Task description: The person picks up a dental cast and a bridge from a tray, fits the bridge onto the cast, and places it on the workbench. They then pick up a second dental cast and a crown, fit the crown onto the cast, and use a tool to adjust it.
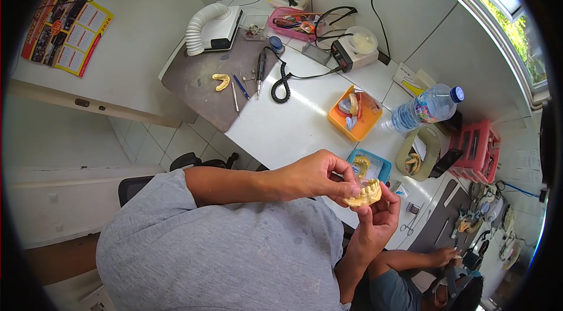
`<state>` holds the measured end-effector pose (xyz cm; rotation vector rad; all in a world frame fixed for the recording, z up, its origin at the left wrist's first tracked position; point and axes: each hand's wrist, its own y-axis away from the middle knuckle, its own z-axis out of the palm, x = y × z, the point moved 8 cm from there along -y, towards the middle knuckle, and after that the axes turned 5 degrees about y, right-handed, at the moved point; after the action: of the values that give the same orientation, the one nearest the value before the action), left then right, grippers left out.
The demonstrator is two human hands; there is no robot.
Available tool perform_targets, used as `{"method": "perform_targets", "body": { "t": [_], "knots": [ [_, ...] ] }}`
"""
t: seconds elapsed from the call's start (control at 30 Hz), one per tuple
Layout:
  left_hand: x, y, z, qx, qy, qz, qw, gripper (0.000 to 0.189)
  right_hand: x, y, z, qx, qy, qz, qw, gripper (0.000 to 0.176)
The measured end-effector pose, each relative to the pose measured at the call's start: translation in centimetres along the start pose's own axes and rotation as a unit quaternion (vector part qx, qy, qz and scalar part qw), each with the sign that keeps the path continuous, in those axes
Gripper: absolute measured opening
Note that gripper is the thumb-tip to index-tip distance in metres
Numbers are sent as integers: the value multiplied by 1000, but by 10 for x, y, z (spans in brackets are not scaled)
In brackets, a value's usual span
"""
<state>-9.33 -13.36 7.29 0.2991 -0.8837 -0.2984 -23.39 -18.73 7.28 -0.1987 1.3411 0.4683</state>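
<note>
A yellowish plaster dental cast (366, 195) with a row of teeth is held up above the near edge of the white desk. My right hand (380, 220) grips it from below and the right side, thumb on the near face. My left hand (322, 176) is closed, with thumb and fingertips pressed together at the cast's left end. Something pinkish and translucent shows behind the teeth, too small to make out. Just beyond my hands, a blue tray (384, 171) holds another dental cast (361, 164).
An orange tray (359, 134) with cast pieces, a water bottle (427, 107) and a beige basket (403, 161) stand beyond. A handpiece (261, 72), a horseshoe-shaped cast (221, 82) and a white hose unit (218, 29) lie left. Another person's hand (444, 256) is at lower right.
</note>
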Motion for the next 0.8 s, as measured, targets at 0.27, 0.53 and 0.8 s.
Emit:
{"method": "perform_targets", "body": {
  "t": [0.27, 0.53, 0.8],
  "knots": [
    [-1, 2, 8, -34, 23, -33, 999, 30, -3, 2, -1, -10, -13, 14, 1000, 66],
    [0, 2, 5, -37, 8, -38, 999, 30, -8, 3, 2, 0, -29, 6, 1000, 67],
    [3, 3, 5, -39, -3, -41, 998, 26, -11, 2, 2, -9, -19, -8, 1000, 68]
  ]
}}
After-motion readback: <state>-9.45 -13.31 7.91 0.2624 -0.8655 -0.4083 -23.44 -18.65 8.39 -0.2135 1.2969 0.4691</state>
